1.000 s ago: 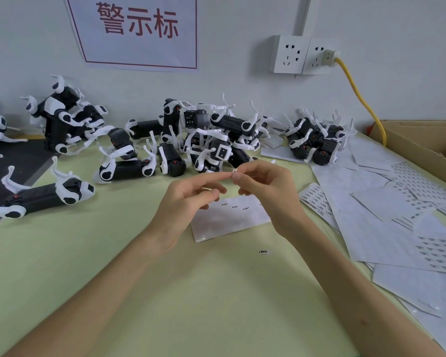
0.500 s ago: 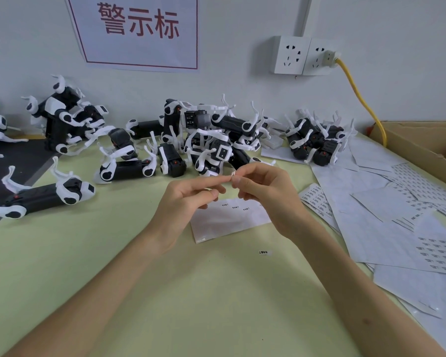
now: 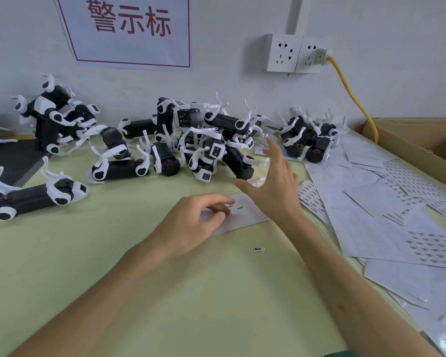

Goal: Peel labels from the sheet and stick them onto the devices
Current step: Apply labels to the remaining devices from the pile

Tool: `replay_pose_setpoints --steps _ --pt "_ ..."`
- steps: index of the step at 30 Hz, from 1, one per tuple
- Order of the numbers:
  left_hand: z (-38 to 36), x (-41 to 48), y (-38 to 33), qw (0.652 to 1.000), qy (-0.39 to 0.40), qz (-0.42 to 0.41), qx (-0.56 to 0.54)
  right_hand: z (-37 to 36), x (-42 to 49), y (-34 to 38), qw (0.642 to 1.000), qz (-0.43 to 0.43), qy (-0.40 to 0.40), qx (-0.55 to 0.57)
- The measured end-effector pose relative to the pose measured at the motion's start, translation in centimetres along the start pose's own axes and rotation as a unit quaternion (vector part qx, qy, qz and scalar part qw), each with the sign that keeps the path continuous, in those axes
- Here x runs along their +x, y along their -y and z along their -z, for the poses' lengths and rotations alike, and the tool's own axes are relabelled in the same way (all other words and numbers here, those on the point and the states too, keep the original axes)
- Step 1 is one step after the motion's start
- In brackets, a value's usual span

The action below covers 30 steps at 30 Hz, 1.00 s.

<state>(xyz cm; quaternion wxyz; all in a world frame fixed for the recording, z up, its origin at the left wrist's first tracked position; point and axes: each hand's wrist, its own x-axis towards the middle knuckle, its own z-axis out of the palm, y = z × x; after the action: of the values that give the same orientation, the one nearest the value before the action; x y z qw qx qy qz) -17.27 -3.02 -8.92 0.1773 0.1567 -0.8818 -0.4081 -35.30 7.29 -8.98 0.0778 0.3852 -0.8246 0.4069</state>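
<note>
The left hand [image 3: 191,222] lies on the small label sheet [image 3: 245,215] near the middle of the worktop [image 3: 165,305]. Its fingers are loosely bent and the fingertips touch the paper; it grips nothing. The right hand [image 3: 273,186] is lifted above the sheet, its fingers spread wide, just beside the heap of black and white devices [image 3: 206,145] along the far edge. One loose label [image 3: 258,249] lies alone on the worktop, nearer than the sheet. Many other sheets [image 3: 371,228] cover the right edge, next to a cardboard box [image 3: 422,143] at the far right corner.
</note>
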Motion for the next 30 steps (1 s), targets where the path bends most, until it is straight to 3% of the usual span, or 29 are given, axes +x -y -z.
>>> replay_pose_setpoints --steps 3,13,16,19,21,24,27,30 --pt "0.1 0.0 -0.1 1.000 0.000 -0.008 -0.003 -0.3 0.4 -0.9 0.999 -0.008 0.045 -0.017" --pt "0.1 -0.1 -0.3 1.000 0.015 -0.017 0.002 -0.3 0.2 -0.3 0.996 0.028 -0.045 0.076" --pt "0.1 -0.1 -0.5 1.000 0.018 -0.015 0.003 0.6 0.2 0.5 0.982 0.016 -0.089 0.163" --pt "0.1 0.0 -0.2 1.000 0.013 -0.015 -0.004 2.3 0.3 1.1 0.939 -0.015 -0.124 0.320" --pt "0.0 0.1 0.0 0.999 -0.016 -0.034 0.011 3.1 0.4 1.3 0.905 -0.054 -0.113 0.407" --pt "0.0 0.1 0.0 0.986 -0.120 -0.099 0.063 3.7 0.6 1.5 0.867 -0.100 -0.051 0.485" --pt "0.6 0.3 -0.6 0.960 -0.218 -0.156 0.080 3.8 0.5 1.7 0.855 -0.096 0.002 0.510" --pt "1.2 0.2 -1.3 0.953 -0.240 -0.178 0.048 3.9 0.1 2.2 0.854 -0.079 0.050 0.511"
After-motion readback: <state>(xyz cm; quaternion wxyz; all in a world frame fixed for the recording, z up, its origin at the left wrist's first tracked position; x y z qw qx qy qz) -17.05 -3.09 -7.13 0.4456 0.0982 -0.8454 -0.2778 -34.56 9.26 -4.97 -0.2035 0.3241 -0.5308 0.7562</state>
